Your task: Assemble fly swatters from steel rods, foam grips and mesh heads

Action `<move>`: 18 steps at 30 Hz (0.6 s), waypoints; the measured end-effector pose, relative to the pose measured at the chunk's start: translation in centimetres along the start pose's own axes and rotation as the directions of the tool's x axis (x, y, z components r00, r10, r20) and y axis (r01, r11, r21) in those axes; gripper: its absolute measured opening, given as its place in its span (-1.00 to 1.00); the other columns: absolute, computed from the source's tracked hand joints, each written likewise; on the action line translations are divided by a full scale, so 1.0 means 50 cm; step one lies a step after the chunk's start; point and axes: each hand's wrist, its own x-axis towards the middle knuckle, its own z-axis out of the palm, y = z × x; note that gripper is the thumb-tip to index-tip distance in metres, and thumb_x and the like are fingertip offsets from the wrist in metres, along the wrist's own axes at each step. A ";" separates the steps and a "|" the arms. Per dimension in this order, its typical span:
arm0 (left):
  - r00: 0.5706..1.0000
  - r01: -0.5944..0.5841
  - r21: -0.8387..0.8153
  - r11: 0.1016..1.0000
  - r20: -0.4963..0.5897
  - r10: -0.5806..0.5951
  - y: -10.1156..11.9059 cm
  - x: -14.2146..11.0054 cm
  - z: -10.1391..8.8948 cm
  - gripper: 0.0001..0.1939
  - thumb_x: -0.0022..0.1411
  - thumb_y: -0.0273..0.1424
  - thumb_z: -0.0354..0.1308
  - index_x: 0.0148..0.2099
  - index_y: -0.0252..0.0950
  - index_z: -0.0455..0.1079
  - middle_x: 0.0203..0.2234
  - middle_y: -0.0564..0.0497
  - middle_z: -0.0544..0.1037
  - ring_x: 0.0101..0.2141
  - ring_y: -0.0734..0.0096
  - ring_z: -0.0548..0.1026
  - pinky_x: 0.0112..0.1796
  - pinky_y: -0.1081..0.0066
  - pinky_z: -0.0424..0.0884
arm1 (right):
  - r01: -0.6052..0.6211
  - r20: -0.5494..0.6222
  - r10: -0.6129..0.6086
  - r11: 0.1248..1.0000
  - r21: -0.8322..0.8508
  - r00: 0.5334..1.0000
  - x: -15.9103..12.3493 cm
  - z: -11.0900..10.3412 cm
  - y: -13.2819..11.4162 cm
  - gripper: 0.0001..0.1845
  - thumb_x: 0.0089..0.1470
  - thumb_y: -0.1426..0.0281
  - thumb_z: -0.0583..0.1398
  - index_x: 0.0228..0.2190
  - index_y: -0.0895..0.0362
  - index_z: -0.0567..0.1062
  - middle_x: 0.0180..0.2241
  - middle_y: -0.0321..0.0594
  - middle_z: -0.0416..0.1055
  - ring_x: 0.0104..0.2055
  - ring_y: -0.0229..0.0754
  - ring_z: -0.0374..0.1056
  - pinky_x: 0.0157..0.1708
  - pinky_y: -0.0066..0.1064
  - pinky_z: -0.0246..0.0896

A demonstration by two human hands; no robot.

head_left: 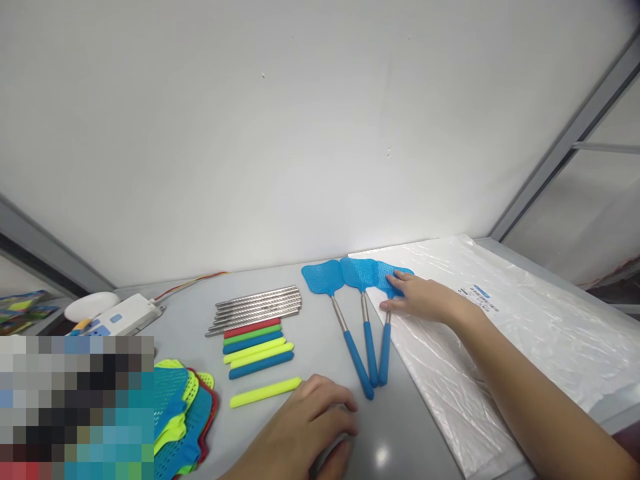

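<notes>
Three blue fly swatters lie fanned out on the table: the left swatter [323,276], the middle swatter [359,272] and the right swatter [385,347]. Each has a mesh head, a metal shaft and a blue grip. My right hand [417,298] lies over the head and neck of the right one, fingers stretched out and thumb apart. Lower down, my left hand [317,427] rests on the table with loosely bent fingers, slightly apart and holding nothing visible. Just left of its knuckles is a yellow grip sleeve [265,393].
Several metal rods [257,309] lie behind a row of coloured grip sleeves [257,350]. Loose swatter heads [193,413] are piled at lower left, beside a blurred-out patch. A power strip [127,317] sits behind them. Plastic wrapping [500,347] covers the right side, below the wall.
</notes>
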 end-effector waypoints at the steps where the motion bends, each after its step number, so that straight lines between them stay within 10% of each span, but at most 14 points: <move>1: 1.000 -0.005 0.002 1.000 -0.008 0.005 -0.002 0.000 0.002 -0.73 0.19 -0.60 0.01 -0.10 -0.19 0.31 -0.15 -0.04 0.45 -0.17 0.32 0.39 -0.17 0.34 0.40 | -0.003 0.000 0.003 1.000 0.000 1.000 0.002 0.001 0.003 -0.01 0.05 -0.23 -0.06 0.32 0.11 0.02 0.37 -0.07 -0.16 0.31 0.26 -0.01 0.14 0.03 0.08; 18: 0.996 -0.040 0.007 0.999 -0.081 0.041 -0.001 0.001 0.004 -0.78 0.18 -0.60 0.02 -0.15 -0.23 0.29 -0.22 -0.05 0.47 -0.22 0.33 0.38 -0.21 0.34 0.35 | 0.143 -0.229 -0.160 0.985 -0.092 0.960 -0.008 0.009 -0.026 -0.23 0.16 -0.10 -0.04 0.22 0.12 0.27 0.29 -0.03 0.09 0.27 0.19 0.10 0.15 -0.02 0.11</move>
